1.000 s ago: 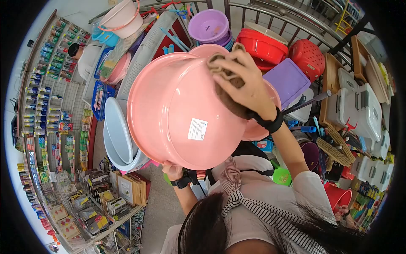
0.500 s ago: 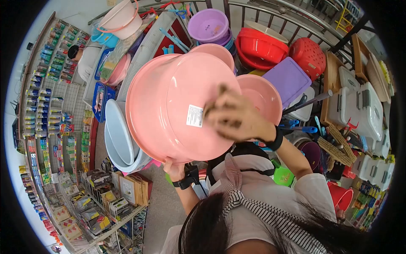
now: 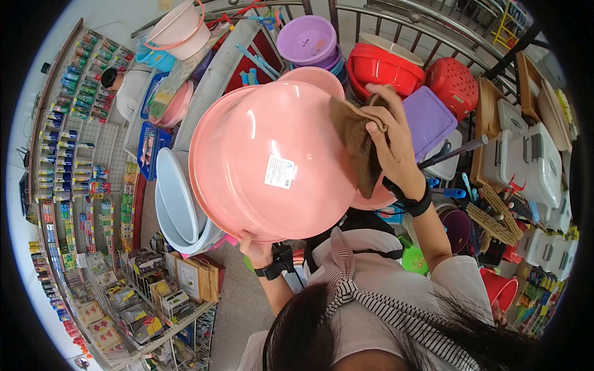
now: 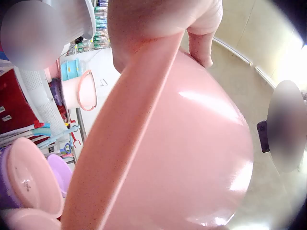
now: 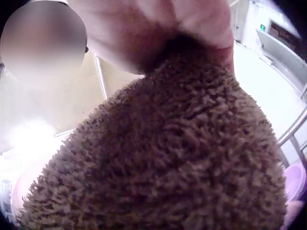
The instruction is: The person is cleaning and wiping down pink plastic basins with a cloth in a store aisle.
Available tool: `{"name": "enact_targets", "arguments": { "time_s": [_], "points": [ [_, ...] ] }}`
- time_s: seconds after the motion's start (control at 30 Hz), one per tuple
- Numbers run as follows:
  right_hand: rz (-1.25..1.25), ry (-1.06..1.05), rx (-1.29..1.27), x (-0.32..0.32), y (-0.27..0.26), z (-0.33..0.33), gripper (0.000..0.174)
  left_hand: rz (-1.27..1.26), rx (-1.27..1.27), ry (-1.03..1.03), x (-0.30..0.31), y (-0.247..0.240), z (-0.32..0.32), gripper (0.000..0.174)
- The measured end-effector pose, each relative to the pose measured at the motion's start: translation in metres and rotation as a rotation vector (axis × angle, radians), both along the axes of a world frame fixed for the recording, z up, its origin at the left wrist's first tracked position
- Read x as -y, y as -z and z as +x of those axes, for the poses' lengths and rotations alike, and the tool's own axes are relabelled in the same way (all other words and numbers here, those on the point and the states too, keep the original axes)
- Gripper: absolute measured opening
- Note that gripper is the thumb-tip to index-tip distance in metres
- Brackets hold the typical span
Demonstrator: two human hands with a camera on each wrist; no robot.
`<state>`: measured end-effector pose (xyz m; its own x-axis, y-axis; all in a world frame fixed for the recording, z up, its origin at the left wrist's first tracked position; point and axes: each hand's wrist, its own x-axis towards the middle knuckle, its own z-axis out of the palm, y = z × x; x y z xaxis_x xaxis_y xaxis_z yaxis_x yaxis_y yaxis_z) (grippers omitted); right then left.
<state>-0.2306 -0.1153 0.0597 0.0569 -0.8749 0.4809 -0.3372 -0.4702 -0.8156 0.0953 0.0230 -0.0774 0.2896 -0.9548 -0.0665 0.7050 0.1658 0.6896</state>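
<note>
Head view: left hand point(image 3: 255, 251) grips the pink plastic basin point(image 3: 266, 139) by its rim point(image 4: 124, 134), likely so the base point(image 3: 318, 179) faces outward. Right hand point(image 3: 397, 148) grasps a brown plush cloth point(image 3: 354, 137) alongside.

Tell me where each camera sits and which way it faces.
Head: worn on the person's head, looking forward and down at a large round pink plastic basin; the left hand, right hand and dark hair show.
Left wrist: worn on that wrist, looking at the basin close up; the left hand shows at the top.
Right wrist: worn on that wrist, looking at a fluffy brown cloth; the right hand shows above it.
Shared: head and left wrist both show the basin.
</note>
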Motion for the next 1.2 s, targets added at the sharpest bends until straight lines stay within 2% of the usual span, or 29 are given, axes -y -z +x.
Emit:
{"name": "enact_targets", "arguments": {
  "time_s": [0.07,0.1,0.17,0.2,0.23,0.3,0.33,0.37,0.47,0.5,0.57,0.63,0.7,0.77,0.83,0.87,0.93,0.97,1.03,1.17,1.2],
  "points": [
    [-0.179,0.174,-0.230,0.003,-0.002,-0.006,0.018,-0.009,-0.004,0.020,0.000,0.000,0.000,0.071],
    [-0.179,0.172,-0.232,0.000,-0.007,-0.007,0.018,-0.012,-0.006,0.020,0.000,-0.004,-0.003,0.074],
    [-0.363,0.512,-0.653,-0.009,-0.021,-0.009,0.021,-0.015,-0.008,0.012,0.001,-0.011,-0.008,0.077],
    [-0.422,0.608,-0.629,-0.007,-0.023,-0.010,0.021,-0.013,0.012,0.001,0.001,-0.015,-0.011,0.077],
    [-0.423,0.603,-0.628,-0.006,-0.022,-0.014,0.021,-0.010,0.032,-0.009,0.002,-0.017,-0.013,0.078],
    [0.184,0.610,-0.304,-0.005,-0.022,-0.023,0.021,0.003,0.024,-0.017,0.000,-0.015,-0.014,0.077],
    [0.248,0.584,-0.183,-0.003,-0.025,-0.025,0.026,0.014,0.017,-0.019,0.000,-0.015,-0.014,0.077],
    [0.248,0.586,-0.184,-0.002,-0.021,-0.028,0.026,0.014,0.016,-0.017,0.000,-0.016,-0.015,0.077],
    [0.266,0.328,0.486,-0.003,-0.008,-0.031,0.033,0.010,0.042,-0.030,0.002,-0.019,-0.015,0.077],
    [0.267,0.324,0.486,-0.007,-0.012,-0.027,0.033,0.012,0.041,-0.024,0.001,-0.019,-0.014,0.077],
    [0.390,0.137,0.795,-0.018,-0.021,-0.020,0.035,0.017,0.041,-0.016,-0.002,-0.018,-0.012,0.077],
    [0.414,-0.144,0.808,-0.029,-0.017,-0.021,0.043,0.014,0.026,-0.018,-0.002,-0.013,-0.009,0.075],
    [0.266,-0.316,0.629,-0.037,-0.016,-0.010,0.046,-0.014,-0.042,0.022,-0.001,-0.005,-0.005,0.074],
    [0.296,-0.490,0.459,-0.047,-0.014,-0.004,0.048,-0.043,-0.110,0.061,-0.006,0.011,0.006,0.074],
    [-0.079,-0.492,-0.018,-0.036,-0.013,0.007,0.049,0.115,1.001,-0.055,-0.012,0.017,0.015,0.061],
    [-0.166,-0.386,-0.130,-0.040,-0.017,0.019,0.048,0.113,1.002,-0.056,-0.015,0.023,0.015,0.061],
    [-0.230,-0.291,-0.327,-0.045,-0.016,0.025,0.050,0.008,-0.165,0.030,-0.011,0.007,-0.004,0.077],
    [-0.264,-0.251,-0.377,-0.045,-0.013,0.027,0.052,-0.002,-0.231,0.046,-0.008,0.004,-0.005,0.077],
    [-0.267,-0.220,-0.376,-0.040,-0.014,0.024,0.057,-0.003,-0.030,0.054,-0.011,0.001,-0.001,0.077],
    [-0.351,-0.081,-0.384,-0.019,-0.030,0.012,0.065,-0.020,0.017,0.067,-0.014,0.001,0.001,0.077],
    [-0.350,-0.075,-0.379,-0.015,-0.038,0.011,0.063,-0.020,0.017,0.065,-0.014,0.001,0.002,0.077]
  ]
}}
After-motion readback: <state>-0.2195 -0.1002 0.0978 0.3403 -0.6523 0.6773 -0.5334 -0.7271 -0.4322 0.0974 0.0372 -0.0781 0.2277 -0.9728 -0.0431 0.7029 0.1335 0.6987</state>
